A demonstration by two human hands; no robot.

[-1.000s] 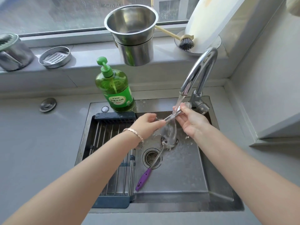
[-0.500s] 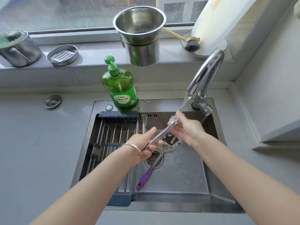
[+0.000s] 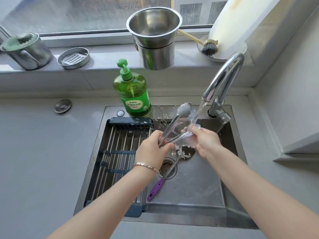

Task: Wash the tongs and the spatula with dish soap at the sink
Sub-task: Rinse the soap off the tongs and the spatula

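The steel tongs (image 3: 174, 123) are spread in a V over the sink (image 3: 203, 187), tips up under the running tap (image 3: 222, 80). My left hand (image 3: 152, 149) grips their hinged end. My right hand (image 3: 204, 141) holds the lower arm of the tongs in the water stream. The spatula (image 3: 166, 175), with a purple handle and steel shaft, lies on the sink floor across the drain; its head is partly hidden by splashing water. A green dish soap bottle (image 3: 133, 94) stands at the sink's back rim.
A roll-up drying rack (image 3: 119, 157) covers the sink's left half. On the windowsill stand stacked steel pots (image 3: 155, 40), a soap dish (image 3: 74, 57), a metal cup (image 3: 25, 50) and a dish brush (image 3: 208, 47). A sink plug (image 3: 62, 105) lies on the grey counter.
The tongs have swung up and spread open, tips now raised toward the tap. My left hand shifted to their hinged end, and my right hand moved onto the lower arm.
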